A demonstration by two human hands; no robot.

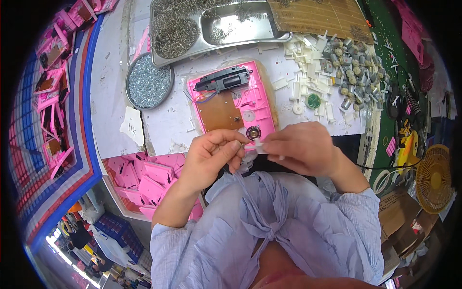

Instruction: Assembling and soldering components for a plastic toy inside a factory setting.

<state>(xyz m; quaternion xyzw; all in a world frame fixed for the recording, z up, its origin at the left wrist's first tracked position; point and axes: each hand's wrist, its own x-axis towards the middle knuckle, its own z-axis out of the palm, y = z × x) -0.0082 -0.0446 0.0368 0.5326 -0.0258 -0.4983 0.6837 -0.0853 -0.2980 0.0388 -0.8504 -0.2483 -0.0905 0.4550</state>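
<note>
Both of my hands meet in front of a pink plastic housing [266,103]. A small white plastic part [259,145] is pinched in the fingers of my right hand [305,148]. Close beside it, my left hand [211,155] is closed, thumb against forefinger; whatever it grips is too small to make out. Fitted in the housing are a black mechanism [222,81] with wires, a brown circuit board [219,113] and a small round speaker [253,132], which sits just beyond my fingertips.
A metal tray [284,37] of small springs lies at the back, beside brown cardboard [322,17]. Left stands a round dish of screws [150,81]. White plastic parts [313,72] and small motors [353,72] are heaped right. Pink housings [154,183] fill a box below.
</note>
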